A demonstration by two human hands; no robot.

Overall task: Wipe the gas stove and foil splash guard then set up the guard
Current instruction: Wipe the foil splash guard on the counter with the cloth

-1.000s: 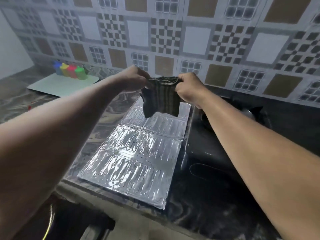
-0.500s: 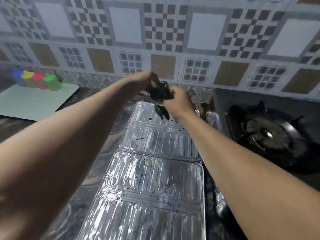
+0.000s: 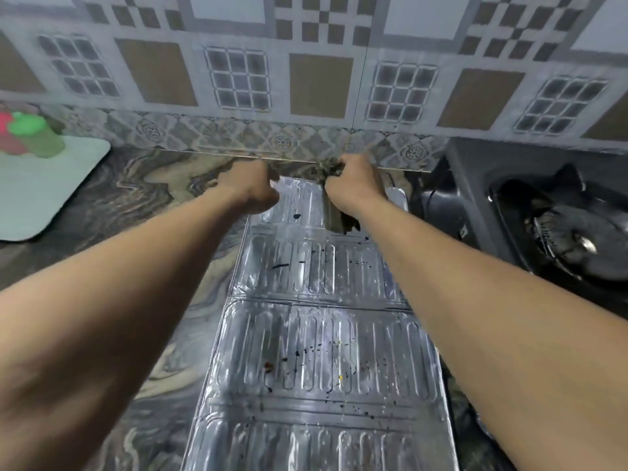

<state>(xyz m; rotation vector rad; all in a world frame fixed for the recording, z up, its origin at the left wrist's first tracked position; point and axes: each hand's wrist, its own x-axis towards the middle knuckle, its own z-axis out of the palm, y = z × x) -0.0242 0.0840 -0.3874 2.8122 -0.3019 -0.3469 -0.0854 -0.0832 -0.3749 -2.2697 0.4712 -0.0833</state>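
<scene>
At your ten o'clock a pale green mat (image 3: 40, 195) lies on the marbled counter (image 3: 142, 198), carrying a green bottle (image 3: 35, 136) beside a red one (image 3: 6, 134). Patterned wall tiles (image 3: 238, 79) fill twelve o'clock.

The right hand (image 3: 353, 185) covers most of the cloth (image 3: 331, 166), and its fingers are out of sight. The foil guard (image 3: 316, 362) runs off the bottom edge. The gas stove (image 3: 557, 229) and the coloured bottles (image 3: 32, 136) are cropped at the side edges and blurred.

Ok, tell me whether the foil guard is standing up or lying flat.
Lying flat. The foil guard is spread panel after panel on the counter beside the stove, not set up, with dark specks on it.
</scene>
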